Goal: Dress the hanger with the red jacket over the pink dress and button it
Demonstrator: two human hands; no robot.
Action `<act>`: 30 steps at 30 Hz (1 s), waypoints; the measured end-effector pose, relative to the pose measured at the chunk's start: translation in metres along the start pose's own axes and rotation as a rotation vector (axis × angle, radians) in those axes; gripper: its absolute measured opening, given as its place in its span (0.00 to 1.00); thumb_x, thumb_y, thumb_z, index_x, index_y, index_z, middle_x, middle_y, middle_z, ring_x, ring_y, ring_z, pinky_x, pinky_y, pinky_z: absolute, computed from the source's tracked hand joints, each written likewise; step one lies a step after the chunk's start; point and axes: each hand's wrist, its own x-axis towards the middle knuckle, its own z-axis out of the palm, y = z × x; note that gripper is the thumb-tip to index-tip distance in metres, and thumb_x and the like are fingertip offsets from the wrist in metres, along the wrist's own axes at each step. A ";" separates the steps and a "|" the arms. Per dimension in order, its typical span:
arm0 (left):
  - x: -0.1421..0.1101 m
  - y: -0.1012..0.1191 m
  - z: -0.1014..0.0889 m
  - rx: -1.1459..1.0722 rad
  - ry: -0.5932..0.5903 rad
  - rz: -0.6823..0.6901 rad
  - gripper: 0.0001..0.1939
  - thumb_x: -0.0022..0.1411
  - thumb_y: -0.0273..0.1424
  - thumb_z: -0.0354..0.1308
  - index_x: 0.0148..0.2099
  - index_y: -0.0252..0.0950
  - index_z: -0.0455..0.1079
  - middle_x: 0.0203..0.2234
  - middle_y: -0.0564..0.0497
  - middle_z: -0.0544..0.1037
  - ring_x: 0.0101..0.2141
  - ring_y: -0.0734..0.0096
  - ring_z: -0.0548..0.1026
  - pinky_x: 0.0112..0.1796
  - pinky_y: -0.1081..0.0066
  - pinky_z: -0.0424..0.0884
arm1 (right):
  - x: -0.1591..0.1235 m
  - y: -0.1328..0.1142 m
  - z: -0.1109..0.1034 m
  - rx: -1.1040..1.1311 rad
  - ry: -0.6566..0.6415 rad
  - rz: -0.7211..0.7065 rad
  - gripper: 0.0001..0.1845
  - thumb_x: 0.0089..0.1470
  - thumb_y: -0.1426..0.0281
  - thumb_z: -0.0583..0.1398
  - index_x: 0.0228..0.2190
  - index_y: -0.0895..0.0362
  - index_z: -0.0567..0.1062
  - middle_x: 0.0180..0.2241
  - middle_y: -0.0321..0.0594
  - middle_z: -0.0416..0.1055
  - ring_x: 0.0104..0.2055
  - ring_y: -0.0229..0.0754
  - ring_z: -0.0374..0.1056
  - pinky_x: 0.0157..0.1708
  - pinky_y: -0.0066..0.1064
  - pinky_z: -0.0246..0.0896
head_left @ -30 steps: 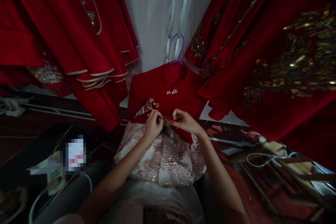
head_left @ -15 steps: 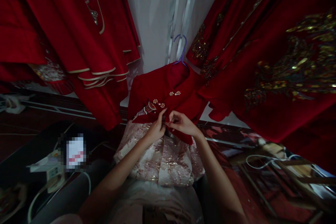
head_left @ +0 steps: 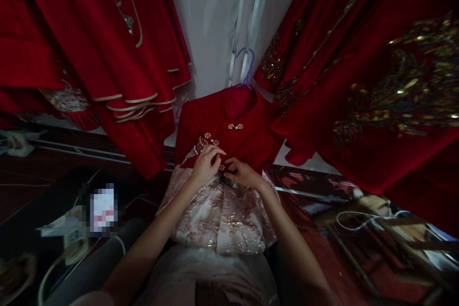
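Since the last frame, the left hand (head_left: 208, 165) and right hand (head_left: 244, 173) are drawing apart, exposing a small beaded flower ornament (head_left: 222, 168). Their fingers are curling; whether they're gripping anything, I cannot tell. Pale gold-patterned brocade cloth (head_left: 222, 222) is lying at six o'clock; the red high-collared fabric jacket (head_left: 229, 141) is spreading toward twelve, below a thin purple hanger (head_left: 250, 72).

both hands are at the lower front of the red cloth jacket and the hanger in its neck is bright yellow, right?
Not quite: the thin wire hanger is purplish blue, as the head view shows. The left hand and right hand are at the red cloth jacket's lower front.
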 end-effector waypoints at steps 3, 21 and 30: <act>-0.010 -0.004 0.015 0.042 -0.213 -0.009 0.10 0.58 0.23 0.50 0.40 0.38 0.70 0.37 0.50 0.72 0.41 0.67 0.71 0.45 0.67 0.67 | -0.003 -0.004 -0.011 -0.011 -0.011 -0.010 0.16 0.51 0.69 0.61 0.43 0.58 0.70 0.36 0.42 0.72 0.38 0.39 0.69 0.39 0.31 0.64; -0.016 0.000 0.010 0.388 -0.250 -0.173 0.09 0.61 0.30 0.52 0.45 0.43 0.64 0.26 0.55 0.76 0.27 0.68 0.75 0.27 0.73 0.60 | -0.006 -0.031 0.014 -0.178 -0.060 -0.001 0.07 0.51 0.64 0.61 0.25 0.54 0.73 0.24 0.35 0.73 0.27 0.38 0.69 0.26 0.26 0.53; -0.016 0.002 0.017 0.019 0.030 -0.180 0.09 0.64 0.34 0.50 0.46 0.39 0.58 0.32 0.51 0.76 0.30 0.71 0.77 0.31 0.74 0.68 | -0.009 -0.028 -0.012 -0.153 0.115 -0.038 0.19 0.52 0.65 0.60 0.46 0.57 0.70 0.43 0.47 0.73 0.43 0.45 0.70 0.41 0.32 0.61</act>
